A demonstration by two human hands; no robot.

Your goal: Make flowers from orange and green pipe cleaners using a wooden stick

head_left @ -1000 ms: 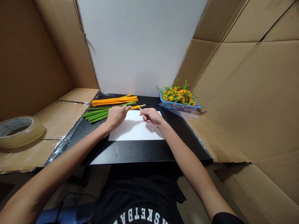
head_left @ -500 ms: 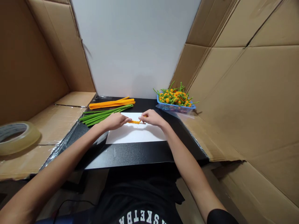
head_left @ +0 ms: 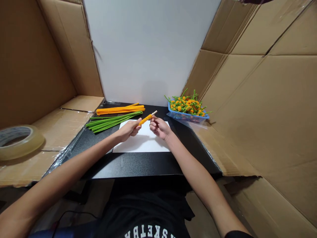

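"Over at the black table [head_left: 133,167], what's the person busy with?"

"They're holding up a thin stick wrapped in orange pipe cleaner [head_left: 146,119]. It's lying on a slant, its bare pale tip pointing away from them and toward their right, with the lower end in the left hand [head_left: 128,130]."

"How are the fingers sitting?"

"The left hand's fingers are curled closed, pinching that lower end. The right hand [head_left: 159,128] is just beside the stick, its fingers loosely curled, but I can't tell whether they're touching it."

"And is the stick resting on anything?"

"No, it's being held in the air over the far part of a white paper sheet [head_left: 142,140]."

"What's lying around it?"

"A bundle of orange pipe cleaners [head_left: 120,109] and a bundle of green pipe cleaners [head_left: 111,122] are lying side by side left of the paper. To the right, a blue plastic basket [head_left: 185,116] is holding a heap of orange pipe-cleaner flowers on green stems [head_left: 187,105]."

"And the room?"

"Cardboard panels [head_left: 247,109] are standing on both sides, a white wall [head_left: 148,53] is rising behind, and a roll of clear tape [head_left: 18,142] is lying on the cardboard at the left."
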